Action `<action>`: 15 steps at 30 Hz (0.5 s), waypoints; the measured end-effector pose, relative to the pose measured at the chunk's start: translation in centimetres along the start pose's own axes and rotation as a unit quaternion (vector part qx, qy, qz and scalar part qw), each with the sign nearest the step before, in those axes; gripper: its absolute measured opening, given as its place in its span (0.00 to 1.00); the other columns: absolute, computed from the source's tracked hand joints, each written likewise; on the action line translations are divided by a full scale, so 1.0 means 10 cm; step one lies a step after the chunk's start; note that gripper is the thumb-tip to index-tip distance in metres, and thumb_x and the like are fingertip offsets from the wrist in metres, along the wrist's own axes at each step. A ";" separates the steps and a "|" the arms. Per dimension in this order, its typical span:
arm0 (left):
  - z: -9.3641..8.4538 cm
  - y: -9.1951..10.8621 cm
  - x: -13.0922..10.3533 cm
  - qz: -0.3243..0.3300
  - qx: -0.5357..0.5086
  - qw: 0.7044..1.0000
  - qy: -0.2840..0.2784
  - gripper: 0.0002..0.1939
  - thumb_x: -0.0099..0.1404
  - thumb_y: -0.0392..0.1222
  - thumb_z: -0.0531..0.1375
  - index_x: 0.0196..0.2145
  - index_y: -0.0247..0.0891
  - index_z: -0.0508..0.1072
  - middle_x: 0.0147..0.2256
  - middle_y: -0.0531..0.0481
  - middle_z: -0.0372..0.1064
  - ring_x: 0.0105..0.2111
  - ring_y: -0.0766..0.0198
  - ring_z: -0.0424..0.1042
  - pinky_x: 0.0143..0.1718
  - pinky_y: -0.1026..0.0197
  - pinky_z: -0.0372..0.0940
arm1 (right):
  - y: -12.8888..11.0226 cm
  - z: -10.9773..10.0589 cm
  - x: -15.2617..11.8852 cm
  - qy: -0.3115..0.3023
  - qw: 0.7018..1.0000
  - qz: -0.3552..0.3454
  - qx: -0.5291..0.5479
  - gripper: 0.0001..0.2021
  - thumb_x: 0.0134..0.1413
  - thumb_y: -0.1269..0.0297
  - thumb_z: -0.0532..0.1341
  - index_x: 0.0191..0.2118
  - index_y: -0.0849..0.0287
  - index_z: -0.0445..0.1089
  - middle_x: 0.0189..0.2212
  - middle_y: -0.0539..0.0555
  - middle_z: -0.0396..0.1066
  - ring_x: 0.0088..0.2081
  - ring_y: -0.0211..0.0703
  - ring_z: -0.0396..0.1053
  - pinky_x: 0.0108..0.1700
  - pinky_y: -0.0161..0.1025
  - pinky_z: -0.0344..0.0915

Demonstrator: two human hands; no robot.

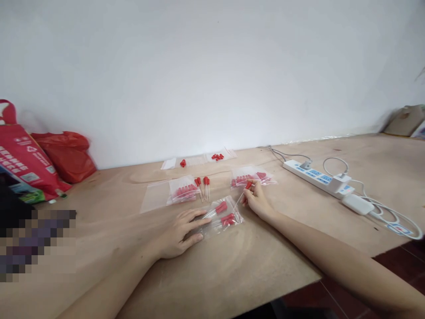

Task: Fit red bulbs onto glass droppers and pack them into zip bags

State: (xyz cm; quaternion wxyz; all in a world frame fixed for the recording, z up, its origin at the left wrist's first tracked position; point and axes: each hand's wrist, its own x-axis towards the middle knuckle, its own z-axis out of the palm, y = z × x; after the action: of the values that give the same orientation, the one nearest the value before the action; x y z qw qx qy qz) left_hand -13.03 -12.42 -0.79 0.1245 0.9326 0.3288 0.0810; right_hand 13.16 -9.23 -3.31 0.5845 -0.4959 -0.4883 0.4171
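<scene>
My right hand (255, 199) pinches a dropper with a red bulb (248, 185) and a thin clear tube, which slants down toward the clear bag (236, 216) in front. Two groups of red-bulbed droppers (227, 219) lie in that bag. Across its left part my left hand (187, 228) lies flat, with fingers stretched out and apart. Several loose droppers (206, 181) lie just beyond the bag. Filled bags of droppers sit on both sides: a left bag (184, 180) and a right bag (247, 170), the latter just behind my right hand.
Farther back, red bulbs (217, 157) lie on clear bags by the wall. A white power strip (315, 177) with plugs, a charger (357, 204) and cables is at right. Red bags (66, 155) stand at left. The table's front edge (292, 294) shows at lower right.
</scene>
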 end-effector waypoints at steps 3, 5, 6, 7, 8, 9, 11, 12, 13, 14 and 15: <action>-0.01 0.01 -0.01 -0.008 -0.001 1.000 -0.011 0.21 0.64 0.44 0.49 0.56 0.51 0.56 0.58 0.49 0.50 0.56 0.51 0.50 0.54 0.43 0.49 | 0.00 -0.03 -0.01 -0.013 1.000 0.011 0.009 0.12 0.44 0.70 0.51 0.36 0.54 0.48 0.19 0.40 0.55 0.16 0.32 0.60 0.17 0.31 0.60; -0.02 0.01 -0.01 -0.011 -0.004 1.000 -0.012 0.21 0.64 0.44 0.49 0.56 0.51 0.56 0.58 0.50 0.50 0.56 0.51 0.50 0.54 0.43 0.49 | -0.01 -0.03 -0.02 -0.007 0.999 0.018 0.033 0.12 0.43 0.70 0.53 0.35 0.54 0.48 0.19 0.40 0.57 0.18 0.32 0.62 0.19 0.31 0.62; -0.02 0.01 -0.01 -0.011 -0.005 1.000 -0.012 0.21 0.64 0.44 0.49 0.56 0.52 0.56 0.58 0.50 0.50 0.56 0.51 0.50 0.54 0.43 0.49 | -0.01 -0.02 -0.03 -0.002 0.999 0.023 0.047 0.13 0.43 0.69 0.54 0.35 0.54 0.49 0.20 0.40 0.58 0.19 0.32 0.63 0.20 0.32 0.63; -0.02 0.01 -0.01 -0.011 -0.006 1.000 -0.012 0.21 0.64 0.44 0.49 0.56 0.52 0.55 0.58 0.50 0.50 0.56 0.51 0.50 0.54 0.43 0.49 | -0.02 -0.01 -0.03 0.002 0.998 0.031 0.059 0.13 0.42 0.70 0.55 0.34 0.55 0.49 0.20 0.41 0.58 0.19 0.33 0.64 0.21 0.32 0.64; -0.02 0.01 -0.01 -0.011 -0.006 1.000 -0.012 0.21 0.64 0.44 0.49 0.56 0.52 0.56 0.58 0.50 0.50 0.56 0.51 0.50 0.54 0.44 0.49 | -0.03 0.00 -0.04 0.002 0.997 0.042 0.069 0.14 0.42 0.70 0.57 0.34 0.55 0.50 0.20 0.41 0.59 0.20 0.33 0.64 0.22 0.33 0.65; -0.02 0.01 -0.01 -0.012 -0.007 1.000 -0.013 0.21 0.64 0.44 0.49 0.56 0.52 0.56 0.58 0.50 0.50 0.56 0.51 0.50 0.54 0.44 0.49 | -0.03 0.00 -0.05 -0.002 0.996 0.057 0.076 0.14 0.41 0.70 0.58 0.33 0.55 0.50 0.20 0.41 0.60 0.20 0.33 0.65 0.23 0.33 0.65; -0.02 0.02 -0.01 -0.013 -0.010 1.000 -0.015 0.21 0.64 0.44 0.49 0.56 0.51 0.56 0.58 0.50 0.50 0.56 0.51 0.50 0.54 0.44 0.49 | -0.04 0.01 -0.07 -0.022 0.993 0.086 0.083 0.13 0.41 0.70 0.60 0.32 0.56 0.53 0.20 0.43 0.62 0.21 0.33 0.66 0.24 0.34 0.66; -0.02 0.02 -0.01 -0.014 -0.012 1.000 -0.016 0.21 0.64 0.44 0.49 0.56 0.51 0.56 0.58 0.50 0.50 0.56 0.51 0.50 0.54 0.44 0.49 | -0.04 0.01 -0.07 -0.036 0.992 0.096 0.080 0.13 0.40 0.69 0.60 0.32 0.57 0.54 0.20 0.43 0.62 0.21 0.33 0.66 0.25 0.34 0.66; -0.03 0.03 -0.01 -0.016 -0.014 1.000 -0.016 0.21 0.64 0.44 0.49 0.56 0.51 0.56 0.58 0.49 0.50 0.56 0.51 0.50 0.54 0.44 0.49 | -0.04 0.00 -0.08 -0.052 0.991 0.101 0.070 0.12 0.40 0.68 0.61 0.31 0.57 0.56 0.20 0.44 0.63 0.21 0.33 0.65 0.25 0.34 0.65; -0.03 0.03 0.00 -0.017 -0.017 1.000 -0.016 0.21 0.64 0.44 0.49 0.56 0.50 0.56 0.58 0.49 0.50 0.56 0.51 0.50 0.54 0.44 0.49 | -0.03 -0.01 -0.08 -0.069 0.991 0.101 0.051 0.12 0.39 0.67 0.62 0.30 0.58 0.58 0.19 0.44 0.63 0.20 0.32 0.64 0.24 0.33 0.64; -0.04 0.04 0.00 -0.017 -0.018 1.000 -0.015 0.22 0.64 0.44 0.49 0.56 0.50 0.56 0.57 0.49 0.50 0.56 0.51 0.50 0.54 0.45 0.49 | -0.02 -0.02 -0.08 -0.086 0.991 0.098 0.023 0.11 0.38 0.67 0.63 0.29 0.60 0.60 0.18 0.44 0.63 0.19 0.31 0.63 0.23 0.33 0.63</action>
State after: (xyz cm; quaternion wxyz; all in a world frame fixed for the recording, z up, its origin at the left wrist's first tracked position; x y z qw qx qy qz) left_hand -12.90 -12.66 -0.34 0.1479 0.9255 0.3414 0.0706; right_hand 13.19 -10.08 -3.20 0.5079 -0.4898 -0.4763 0.5246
